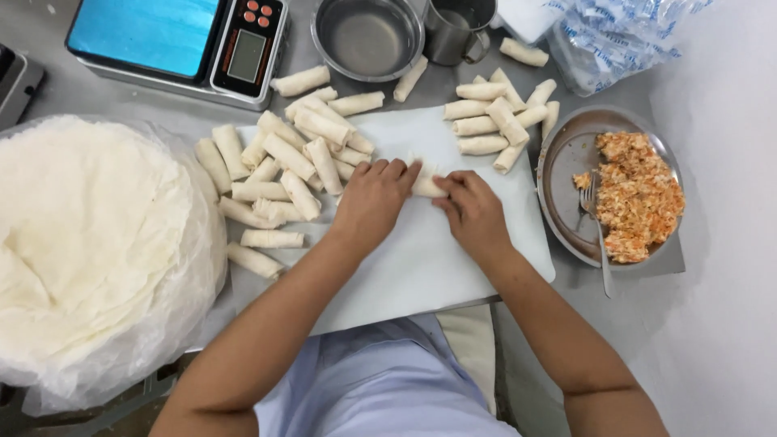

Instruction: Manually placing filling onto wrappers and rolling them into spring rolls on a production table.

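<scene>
Spring roll, half wrapped, sits between my two hands on the white cutting board, toward the board's far edge and a little right of its middle. My left hand lies over its left end with the fingers pressed down flat, and my right hand pinches its right end, so each grip is closed on the roll rather than spread apart; how tightly the wrapper is tucked underneath I cannot tell, since my fingers hide it. I judge this one to be mid-roll, not yet sealed. Further out, a big heap of finished rolls covers the board's far left corner and spills onto the counter, and a smaller heap of finished rolls lies at the far right corner, so much of the work looks done. Much also looks left: the metal plate off the board's right edge holds a good mound of orange filling with a fork resting in it, and the stack of round wrappers in plastic on the left side of the counter is thick. Along the far edge stand a digital scale, an empty steel bowl and a metal cup.
</scene>
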